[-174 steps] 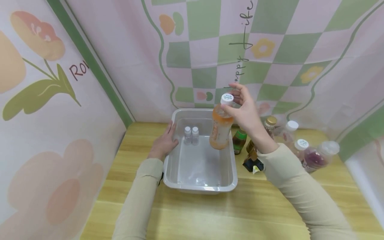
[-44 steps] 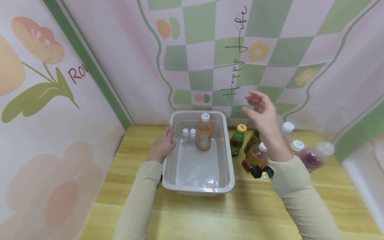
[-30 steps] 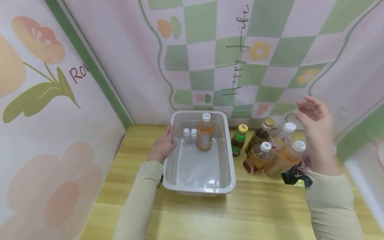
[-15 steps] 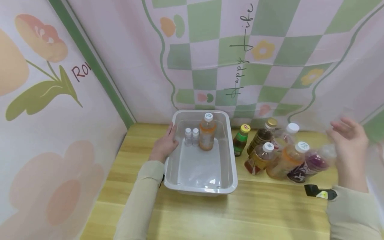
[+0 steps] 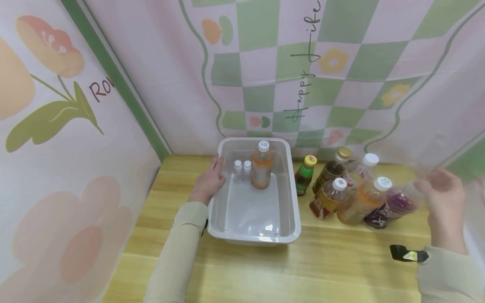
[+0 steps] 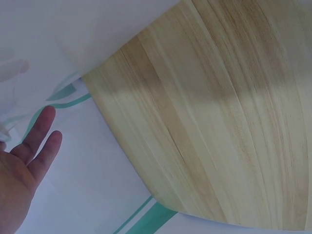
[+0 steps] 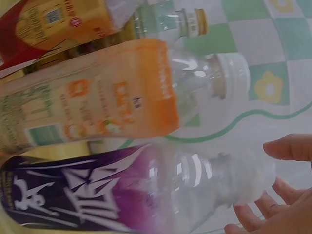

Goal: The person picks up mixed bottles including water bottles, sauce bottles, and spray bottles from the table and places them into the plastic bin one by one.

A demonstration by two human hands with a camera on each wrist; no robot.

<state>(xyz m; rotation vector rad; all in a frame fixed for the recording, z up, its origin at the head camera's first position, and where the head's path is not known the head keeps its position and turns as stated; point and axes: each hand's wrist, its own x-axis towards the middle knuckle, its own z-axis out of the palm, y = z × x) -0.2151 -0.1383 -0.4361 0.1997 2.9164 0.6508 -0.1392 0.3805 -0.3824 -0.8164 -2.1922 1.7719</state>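
Note:
My left hand [image 5: 206,183] rests on the left rim of a grey plastic basin [image 5: 261,240]; the left wrist view shows its fingers straight. An orange-labelled drink bottle [image 5: 262,170] and two small clear bottles with white caps [image 5: 243,173] stand inside the basin. At the far right my right hand [image 5: 445,198], blurred, is at the cap of a purple-labelled bottle [image 7: 78,192]. In the right wrist view the thumb stands apart from the whitish cap [image 7: 253,175], while the fingertips are right beside its other side. A second orange-labelled bottle [image 7: 97,97] stands next to it.
Right of the basin stand a green bottle with a yellow cap [image 5: 304,176], a dark bottle with a gold cap [image 5: 330,174], a brown drink bottle [image 5: 326,203] and a clear white-capped bottle [image 5: 363,170]. Patterned curtain [image 5: 265,63] hangs behind the wooden table [image 5: 242,273].
The orange-labelled bottle, earlier held by its cap over the basin, now stands inside it. My right hand has moved right, then down to the purple-labelled bottle's cap. The left hand has stayed put.

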